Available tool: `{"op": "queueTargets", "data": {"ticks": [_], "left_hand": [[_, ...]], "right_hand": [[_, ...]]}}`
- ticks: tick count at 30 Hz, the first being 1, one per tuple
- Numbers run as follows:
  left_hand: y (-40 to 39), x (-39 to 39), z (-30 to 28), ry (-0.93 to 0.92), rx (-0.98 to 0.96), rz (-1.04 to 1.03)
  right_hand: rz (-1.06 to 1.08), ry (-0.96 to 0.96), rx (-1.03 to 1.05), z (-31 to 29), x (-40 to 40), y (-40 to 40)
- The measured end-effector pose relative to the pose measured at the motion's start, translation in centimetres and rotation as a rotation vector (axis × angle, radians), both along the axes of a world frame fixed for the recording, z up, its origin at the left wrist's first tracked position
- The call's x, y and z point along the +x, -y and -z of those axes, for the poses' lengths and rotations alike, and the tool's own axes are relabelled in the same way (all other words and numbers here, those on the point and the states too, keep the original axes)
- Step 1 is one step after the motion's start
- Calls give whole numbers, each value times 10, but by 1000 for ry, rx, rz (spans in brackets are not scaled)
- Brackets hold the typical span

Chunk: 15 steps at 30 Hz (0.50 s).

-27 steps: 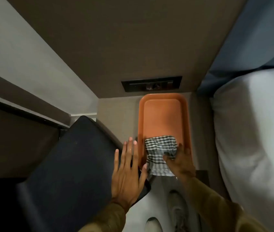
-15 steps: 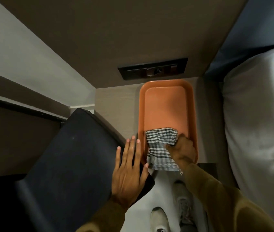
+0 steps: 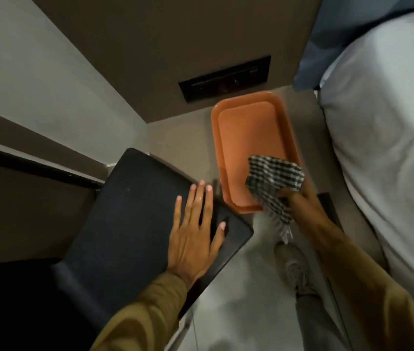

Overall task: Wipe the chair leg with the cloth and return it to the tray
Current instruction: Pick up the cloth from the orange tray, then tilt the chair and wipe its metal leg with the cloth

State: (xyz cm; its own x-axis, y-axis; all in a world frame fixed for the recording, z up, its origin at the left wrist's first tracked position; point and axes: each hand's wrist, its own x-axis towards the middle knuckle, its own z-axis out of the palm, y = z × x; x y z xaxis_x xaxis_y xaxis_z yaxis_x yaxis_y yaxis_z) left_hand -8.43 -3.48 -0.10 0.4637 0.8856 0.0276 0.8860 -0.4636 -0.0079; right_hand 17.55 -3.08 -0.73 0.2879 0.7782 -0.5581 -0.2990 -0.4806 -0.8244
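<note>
An orange tray (image 3: 249,138) lies on a low surface by the wall. A black-and-white checked cloth (image 3: 271,181) hangs bunched above the tray's near right corner, gripped by my right hand (image 3: 299,201). Its fringed end dangles past the tray's edge. My left hand (image 3: 195,231) rests flat, fingers spread, on the dark chair seat (image 3: 130,219) to the left of the tray. The chair's legs are hidden beneath the seat.
A bed with a pale sheet (image 3: 388,138) fills the right side. A dark recessed panel (image 3: 226,78) sits in the wall behind the tray. My shoe (image 3: 294,267) stands on the light floor between chair and bed.
My right hand has lifted the cloth off the tray floor and drawn it toward the tray's near right corner. The view has tilted. My left hand stays on the seat.
</note>
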Motion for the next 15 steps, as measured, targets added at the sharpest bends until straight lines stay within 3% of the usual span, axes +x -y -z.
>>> {"op": "queueTargets", "data": {"ticks": [6, 15], "left_hand": [[24, -53, -22, 40, -24, 179], [77, -105, 22, -223, -42, 663]], "right_hand": [[403, -112, -26, -3, -56, 115], [677, -157, -220, 72, -177, 286]]}}
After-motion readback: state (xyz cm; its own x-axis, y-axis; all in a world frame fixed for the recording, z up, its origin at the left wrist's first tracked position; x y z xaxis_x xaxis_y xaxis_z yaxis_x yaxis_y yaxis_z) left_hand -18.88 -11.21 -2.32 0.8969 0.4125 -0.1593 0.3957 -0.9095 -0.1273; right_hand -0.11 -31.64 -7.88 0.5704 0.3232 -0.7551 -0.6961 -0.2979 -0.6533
